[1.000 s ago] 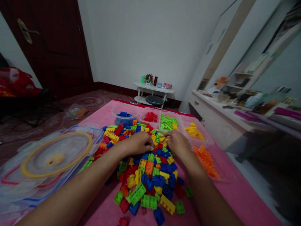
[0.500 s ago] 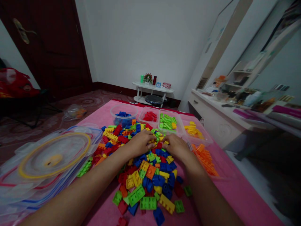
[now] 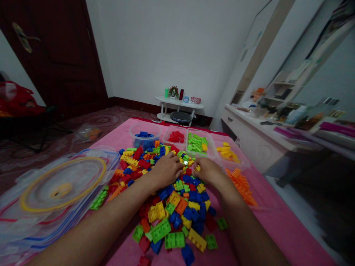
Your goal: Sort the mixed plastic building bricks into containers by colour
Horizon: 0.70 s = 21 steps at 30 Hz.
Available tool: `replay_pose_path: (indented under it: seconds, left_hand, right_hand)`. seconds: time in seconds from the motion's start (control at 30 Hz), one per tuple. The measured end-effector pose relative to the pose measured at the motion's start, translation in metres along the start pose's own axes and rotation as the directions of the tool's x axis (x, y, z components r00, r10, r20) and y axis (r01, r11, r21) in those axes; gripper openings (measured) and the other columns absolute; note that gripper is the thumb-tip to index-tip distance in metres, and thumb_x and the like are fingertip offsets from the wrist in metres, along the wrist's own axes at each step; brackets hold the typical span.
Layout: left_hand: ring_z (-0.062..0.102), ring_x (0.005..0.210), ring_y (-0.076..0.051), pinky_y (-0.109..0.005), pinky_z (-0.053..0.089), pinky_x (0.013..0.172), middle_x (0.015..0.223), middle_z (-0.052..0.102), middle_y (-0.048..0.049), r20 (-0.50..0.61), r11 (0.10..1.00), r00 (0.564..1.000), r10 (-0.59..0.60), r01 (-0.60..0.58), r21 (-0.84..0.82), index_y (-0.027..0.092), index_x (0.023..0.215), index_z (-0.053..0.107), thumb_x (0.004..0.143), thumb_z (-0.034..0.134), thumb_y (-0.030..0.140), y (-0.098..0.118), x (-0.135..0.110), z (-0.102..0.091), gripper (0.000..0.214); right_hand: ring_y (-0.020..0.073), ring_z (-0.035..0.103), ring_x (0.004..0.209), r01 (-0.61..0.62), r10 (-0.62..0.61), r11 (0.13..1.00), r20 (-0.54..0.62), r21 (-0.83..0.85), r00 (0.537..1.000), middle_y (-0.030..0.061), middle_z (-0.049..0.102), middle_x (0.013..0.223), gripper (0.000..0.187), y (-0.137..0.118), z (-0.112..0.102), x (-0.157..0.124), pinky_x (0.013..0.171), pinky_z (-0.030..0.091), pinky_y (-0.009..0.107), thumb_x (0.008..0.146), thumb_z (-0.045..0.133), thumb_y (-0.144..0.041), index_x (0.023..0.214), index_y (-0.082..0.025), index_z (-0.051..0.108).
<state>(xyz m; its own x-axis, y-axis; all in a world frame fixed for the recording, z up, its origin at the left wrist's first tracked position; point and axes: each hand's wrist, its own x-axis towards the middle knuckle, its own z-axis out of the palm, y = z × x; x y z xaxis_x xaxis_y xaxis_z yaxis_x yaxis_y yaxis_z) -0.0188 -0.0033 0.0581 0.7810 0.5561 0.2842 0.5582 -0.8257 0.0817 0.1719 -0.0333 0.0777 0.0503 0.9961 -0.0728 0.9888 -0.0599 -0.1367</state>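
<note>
"What's by the left edge?"
"A stack of clear plastic lids with coloured rims (image 3: 63,170) on the pink-covered counter (image 3: 111,137). Then, near the far edge, a round clear plastic tub (image 3: 130,133) of blue bricks."

"And the left hand?"
"The left hand (image 3: 168,170) has its fingers bent down into the heap of mixed-colour plastic toy bricks (image 3: 174,199), which spreads from the counter's middle towards its near edge. I can't tell whether it grips anything."

"Further right?"
"By the far edge, small red plastic bricks (image 3: 176,136) and bright green plastic bricks (image 3: 196,142), in clear boxes. Nearer is the right hand (image 3: 207,170), apart from the left, fingers curled, a small yellow plastic brick (image 3: 198,168) at its fingertips; whether pinched, I can't tell. Towards the right edge, loose-lying orange plastic bricks (image 3: 242,187)."

"How would they handle?"
"Light, stiff, hardly fragile, I'd judge, though smooth sides may slip. Take small ones by opposite sides, long ones at mid-length."
</note>
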Motion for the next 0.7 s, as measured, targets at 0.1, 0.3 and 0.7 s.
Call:
replay_pose_path:
  seconds: [0.1, 0.3, 0.7]
  left_hand:
    - [0.049, 0.102, -0.024, -0.038, 0.039, 0.089, 0.095, 0.063, -0.0106, -0.008, 0.997, 0.997, -0.072, 0.072, 0.021, 0.017, 0.094, 0.070, 0.092, 0.042, 0.036, 0.006, -0.001, 0.002, 0.034]
    - [0.053, 0.097, -0.023, -0.036, 0.042, 0.087, 0.089, 0.065, -0.0093, -0.052, 0.975, 0.983, -0.179, 0.170, -0.140, 0.019, 0.089, 0.073, 0.086, 0.052, 0.028, 0.002, 0.002, 0.004, 0.024]
    - [0.061, 0.065, -0.011, -0.023, 0.047, 0.064, 0.073, 0.065, -0.0008, -0.009, 0.223, 0.903, -0.429, 0.097, -0.970, 0.013, 0.084, 0.058, 0.065, 0.073, 0.025, -0.008, 0.013, -0.016, 0.027]
  right_hand:
    - [0.0230, 0.062, 0.089, -0.005, 0.004, 1.000, -0.010, -0.002, 1.000, 0.0065, 0.069, 0.094, 0.023, -0.002, 0.000, -0.001, 0.062, 0.036, 0.026, 0.067, 0.065, -0.027, 0.089, -0.021, 0.065]
    - [0.0211, 0.062, 0.082, 0.014, 0.021, 0.983, -0.185, 0.185, 0.982, 0.0072, 0.069, 0.089, 0.026, 0.006, -0.002, 0.007, 0.065, 0.040, 0.027, 0.068, 0.064, -0.031, 0.091, -0.019, 0.067]
    - [0.0104, 0.055, 0.049, 0.083, -0.162, 0.375, -0.023, 0.923, 0.987, -0.0038, 0.056, 0.060, 0.058, -0.018, -0.023, -0.009, 0.045, 0.045, 0.021, 0.073, 0.068, -0.037, 0.126, -0.018, 0.054]
